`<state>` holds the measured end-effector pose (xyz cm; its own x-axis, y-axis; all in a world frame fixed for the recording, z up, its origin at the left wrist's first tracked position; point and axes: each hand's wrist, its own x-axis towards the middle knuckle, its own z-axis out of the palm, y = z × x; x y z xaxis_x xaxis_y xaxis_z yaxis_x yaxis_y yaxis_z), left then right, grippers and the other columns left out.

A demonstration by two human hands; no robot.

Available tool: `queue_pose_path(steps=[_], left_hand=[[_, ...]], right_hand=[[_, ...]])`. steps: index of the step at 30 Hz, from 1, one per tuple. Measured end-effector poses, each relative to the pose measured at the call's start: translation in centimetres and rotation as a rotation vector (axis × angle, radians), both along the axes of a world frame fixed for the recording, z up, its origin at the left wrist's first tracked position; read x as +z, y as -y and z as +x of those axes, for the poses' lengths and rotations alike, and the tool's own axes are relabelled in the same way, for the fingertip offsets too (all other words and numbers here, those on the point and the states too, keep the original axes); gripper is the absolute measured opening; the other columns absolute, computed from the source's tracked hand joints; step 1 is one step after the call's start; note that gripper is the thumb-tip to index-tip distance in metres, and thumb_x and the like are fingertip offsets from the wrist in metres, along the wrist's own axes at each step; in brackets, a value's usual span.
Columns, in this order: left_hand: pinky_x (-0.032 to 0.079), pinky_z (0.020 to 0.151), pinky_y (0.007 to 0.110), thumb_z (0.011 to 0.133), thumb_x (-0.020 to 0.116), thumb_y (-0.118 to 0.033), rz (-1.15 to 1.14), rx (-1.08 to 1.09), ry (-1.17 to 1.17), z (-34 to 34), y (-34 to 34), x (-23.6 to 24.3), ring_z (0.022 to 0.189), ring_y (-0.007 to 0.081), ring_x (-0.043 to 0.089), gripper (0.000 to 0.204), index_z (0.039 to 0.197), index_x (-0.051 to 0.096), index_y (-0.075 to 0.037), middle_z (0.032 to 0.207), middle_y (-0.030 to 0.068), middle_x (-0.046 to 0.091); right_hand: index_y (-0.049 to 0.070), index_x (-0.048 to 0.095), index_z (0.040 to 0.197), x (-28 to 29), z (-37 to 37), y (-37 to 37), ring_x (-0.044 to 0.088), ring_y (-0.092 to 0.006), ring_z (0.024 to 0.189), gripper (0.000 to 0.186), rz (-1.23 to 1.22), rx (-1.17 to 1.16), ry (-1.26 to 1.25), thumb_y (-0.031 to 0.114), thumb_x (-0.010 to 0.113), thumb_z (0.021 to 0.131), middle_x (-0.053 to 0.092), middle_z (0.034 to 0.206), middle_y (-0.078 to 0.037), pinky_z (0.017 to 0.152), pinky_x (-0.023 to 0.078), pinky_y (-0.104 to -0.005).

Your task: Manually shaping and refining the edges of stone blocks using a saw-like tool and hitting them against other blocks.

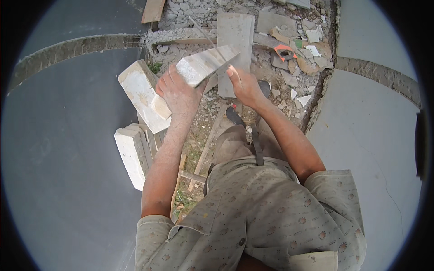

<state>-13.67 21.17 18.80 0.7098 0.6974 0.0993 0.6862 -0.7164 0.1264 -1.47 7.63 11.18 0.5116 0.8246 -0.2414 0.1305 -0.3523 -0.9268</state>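
Note:
My left hand (181, 95) is closed around the near left end of a pale, whitish block (205, 65) and holds it tilted. The block's far end lies over an upright grey board (235, 31). My right hand (246, 88) is a fist with its thumb on top, close to the block's right edge. From it a long thin metal tool (208, 38) slants up and left across the block. Its handle is hidden in my fingers, so its exact kind cannot be made out. More whitish blocks (142, 90) are piled left of my left hand.
Further blocks (131, 153) stand nearer on the left. An orange-and-black tool handle (285, 53) lies among rubble (309, 67) at the right. Wooden strips (208, 144) lie by my legs. Grey walls (68, 158) rise on both sides, and broken stone covers the far ground.

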Motion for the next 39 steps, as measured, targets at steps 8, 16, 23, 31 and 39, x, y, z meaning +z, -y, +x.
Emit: queue_pose_path(steps=[8,16,23,31,39], left_hand=[[0.031,0.096,0.050,0.057,0.089,-0.032,0.026,0.011,0.006,-0.2,0.0,-0.2,0.109,0.0374,0.047,0.092,0.128,0.042,0.000,0.114,0.0188,0.052],[0.031,0.097,0.049,0.057,0.088,-0.032,0.020,0.021,-0.007,0.0,0.0,-0.2,0.110,0.0374,0.046,0.093,0.129,0.041,0.001,0.116,0.0185,0.052],[0.031,0.097,0.050,0.058,0.088,-0.032,0.028,0.015,0.006,0.0,-0.1,-0.3,0.110,0.0380,0.046,0.092,0.129,0.040,0.000,0.118,0.0188,0.051],[0.031,0.096,0.050,0.058,0.088,-0.031,0.043,0.026,-0.009,0.2,0.0,-0.3,0.110,0.0382,0.046,0.092,0.130,0.040,0.000,0.117,0.0189,0.052],[0.032,0.095,0.049,0.057,0.090,-0.032,0.058,0.008,0.002,0.6,-0.6,0.0,0.108,0.0363,0.047,0.092,0.128,0.042,0.001,0.115,0.0192,0.051]], right_hand=[[-0.001,0.055,0.100,-1.2,0.5,-0.1,0.058,-0.0432,0.079,0.050,0.052,-0.034,-0.021,0.045,0.036,0.101,0.058,0.079,-0.024,0.070,0.045,-0.0437],[-0.002,0.056,0.097,-2.0,0.5,-0.5,0.057,-0.0467,0.086,0.050,-0.058,0.025,-0.018,0.043,0.034,0.100,0.059,0.083,-0.027,0.074,0.044,-0.0483],[-0.002,0.057,0.098,-2.1,0.8,-0.9,0.057,-0.0492,0.091,0.050,-0.234,0.152,-0.016,0.042,0.033,0.100,0.062,0.088,-0.029,0.079,0.043,-0.0528],[-0.001,0.057,0.100,-2.6,0.6,-0.2,0.058,-0.0486,0.089,0.051,-0.237,0.012,0.018,0.045,0.033,0.100,0.061,0.087,-0.028,0.077,0.043,-0.0527],[0.003,0.058,0.108,-10.2,2.8,1.2,0.058,-0.0478,0.094,0.042,-0.399,0.081,-0.051,0.039,0.039,0.099,0.062,0.095,-0.030,0.080,0.045,-0.0519]])
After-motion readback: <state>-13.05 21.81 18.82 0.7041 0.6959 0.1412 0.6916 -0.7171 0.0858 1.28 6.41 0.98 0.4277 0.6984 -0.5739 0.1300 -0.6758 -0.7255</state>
